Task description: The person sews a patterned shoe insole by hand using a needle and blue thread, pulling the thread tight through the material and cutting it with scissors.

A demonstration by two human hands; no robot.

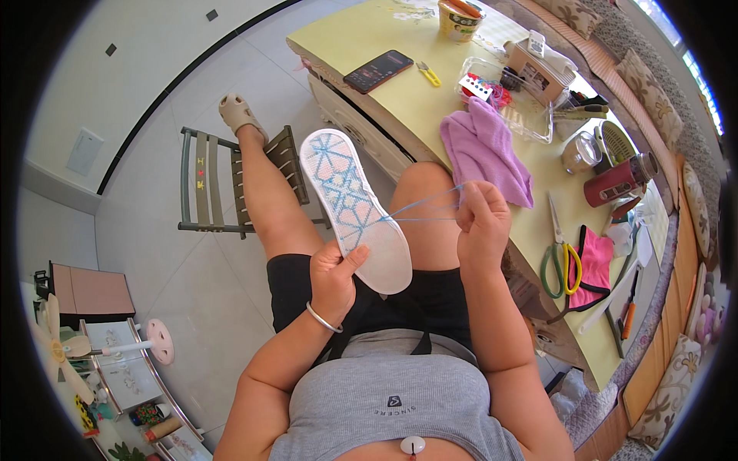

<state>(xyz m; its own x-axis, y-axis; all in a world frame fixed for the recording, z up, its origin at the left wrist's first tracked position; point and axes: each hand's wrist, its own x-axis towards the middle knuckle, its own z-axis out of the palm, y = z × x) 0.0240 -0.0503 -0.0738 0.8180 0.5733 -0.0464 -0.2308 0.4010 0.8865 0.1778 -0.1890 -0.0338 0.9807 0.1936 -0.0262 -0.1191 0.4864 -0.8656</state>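
Note:
A white shoe insole (388, 265) lies slanted above my lap, its upper part covered with blue and pale pink stitching. My left hand (336, 276) grips its lower left edge, the thumb on top and the fingers hidden beneath. From the stitched face, strands of blue thread (421, 206) stretch taut to the right. Their far ends run into my right hand (483, 215), which is closed and raised over my right thigh. Whether a needle is between those fingers cannot be made out.
To the right, a yellow-topped table (419, 115) bears a purple towel (488, 146), a phone (378, 71), small yellow snips (429, 74), large scissors (561, 261), a clear plastic box (530, 123) and a dark red flask (619, 180). My left leg rests on a folding stool (219, 180).

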